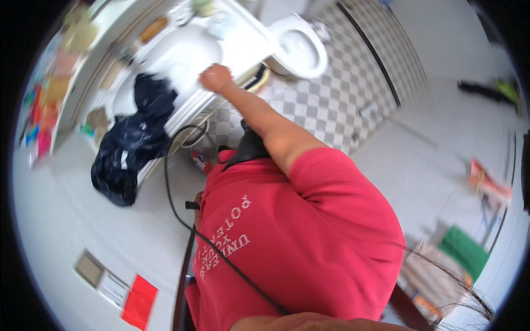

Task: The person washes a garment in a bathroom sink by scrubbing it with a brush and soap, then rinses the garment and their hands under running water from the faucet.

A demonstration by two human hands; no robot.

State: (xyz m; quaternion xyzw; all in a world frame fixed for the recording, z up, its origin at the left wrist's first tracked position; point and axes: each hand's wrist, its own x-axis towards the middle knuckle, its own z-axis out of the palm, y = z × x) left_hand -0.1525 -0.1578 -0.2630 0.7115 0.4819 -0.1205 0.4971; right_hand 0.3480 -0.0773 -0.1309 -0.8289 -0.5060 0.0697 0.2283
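My right arm reaches out over the front edge of the white sink counter [243,44]. My right hand [216,78] is closed in a fist beside the basin [185,58]; anything inside its fingers is hidden. To the left of it, a black plastic bag [132,138] lies crumpled over the counter and hangs past its near edge. Only a sliver of my left hand [197,199] shows, low beside my red shirt, with a small black piece next to it. Its fingers cannot be made out.
A white toilet [301,49] stands beyond the counter on the checkered floor. Colourful packages fill a shelf [58,99] at the left. A black cable [170,182] loops down in front of my body. Towels [464,251] hang at the lower right.
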